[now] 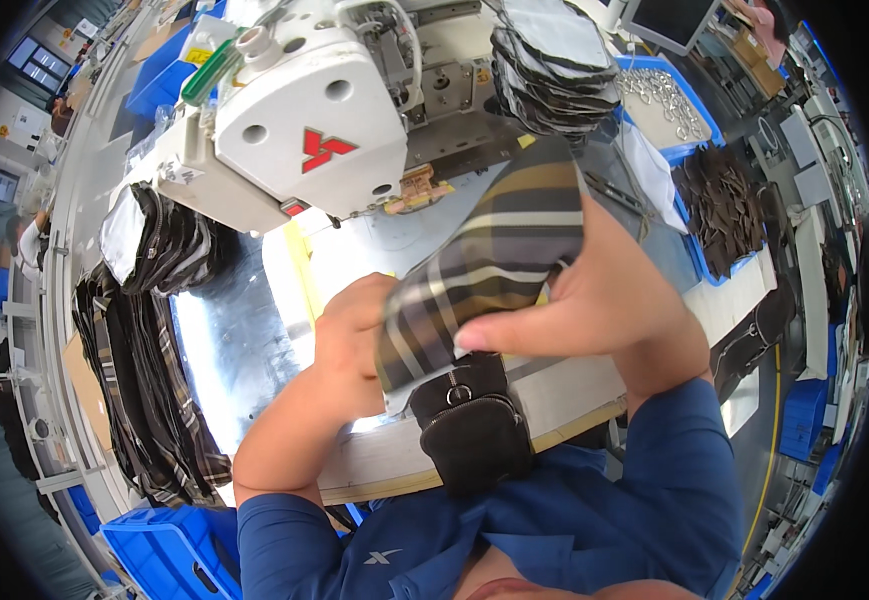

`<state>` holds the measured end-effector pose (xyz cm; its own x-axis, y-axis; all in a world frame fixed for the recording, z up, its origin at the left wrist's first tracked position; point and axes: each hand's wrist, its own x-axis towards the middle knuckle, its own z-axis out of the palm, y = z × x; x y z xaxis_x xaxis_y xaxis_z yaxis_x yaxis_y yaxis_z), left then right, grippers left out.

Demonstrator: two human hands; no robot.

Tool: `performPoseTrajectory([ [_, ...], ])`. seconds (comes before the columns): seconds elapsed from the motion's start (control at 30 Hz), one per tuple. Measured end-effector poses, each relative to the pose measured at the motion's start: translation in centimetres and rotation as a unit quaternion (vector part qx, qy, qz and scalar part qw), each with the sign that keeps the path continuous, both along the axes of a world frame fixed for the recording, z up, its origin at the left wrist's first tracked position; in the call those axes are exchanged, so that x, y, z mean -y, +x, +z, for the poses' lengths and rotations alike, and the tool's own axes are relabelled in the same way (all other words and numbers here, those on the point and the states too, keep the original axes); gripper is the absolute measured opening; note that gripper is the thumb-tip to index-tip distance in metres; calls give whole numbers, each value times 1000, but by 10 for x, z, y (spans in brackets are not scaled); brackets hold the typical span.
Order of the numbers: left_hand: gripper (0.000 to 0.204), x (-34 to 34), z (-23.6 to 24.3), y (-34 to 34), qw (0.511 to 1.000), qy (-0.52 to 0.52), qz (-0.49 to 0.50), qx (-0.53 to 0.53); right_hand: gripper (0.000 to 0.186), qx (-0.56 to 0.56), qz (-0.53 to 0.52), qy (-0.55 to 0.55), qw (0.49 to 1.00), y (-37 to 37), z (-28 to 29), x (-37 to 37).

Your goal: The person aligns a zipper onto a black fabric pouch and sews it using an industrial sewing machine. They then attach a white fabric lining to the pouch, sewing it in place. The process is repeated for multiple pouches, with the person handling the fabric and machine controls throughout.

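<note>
A striped fabric piece (pixel 489 235) in grey, brown and white is held up above the front of the sewing machine table, bent in a curve. My right hand (pixel 614 285) grips its right side, thumb on the near face and the other fingers behind it. My left hand (pixel 354 330) is closed at the fabric's lower left edge, its fingertips partly hidden and slightly blurred. Just under the fabric, a black zippered pouch (pixel 474 430) with a metal ring hangs over the table's front edge. The white sewing machine head (pixel 299 120) stands beyond my hands.
Left of the machine are a stack of dark pouch pieces (pixel 149 240) and striped fabric pieces (pixel 139 390). Behind to the right stand a stack of white-backed panels (pixel 554 70), a blue tray of metal rings (pixel 669 105) and a bin of brown pieces (pixel 719 205). A blue crate (pixel 169 550) sits lower left.
</note>
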<state>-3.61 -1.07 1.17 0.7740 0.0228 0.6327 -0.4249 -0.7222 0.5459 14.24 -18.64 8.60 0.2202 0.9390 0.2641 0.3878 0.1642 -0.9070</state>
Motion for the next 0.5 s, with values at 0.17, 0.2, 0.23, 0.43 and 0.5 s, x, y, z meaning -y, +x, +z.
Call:
performPoseTrajectory([
  [0.17,33,0,3,2,997,36,22,67,55,-195,-39,-66,978,-5,-18,-8],
  [0.2,34,0,5,1,997,27,33,68,57,-186,-49,-45,980,-6,-26,-11],
  [0.23,36,3,6,-5,996,21,66,50,59,-195,-3,-70,978,-3,-18,-14],
  [0.43,42,1,10,-11,930,210,180,242,50,-169,5,-60,984,-3,-23,-20],
  [0.5,34,10,23,-17,922,299,164,184,45,-133,-12,16,991,-5,-36,-23],
])
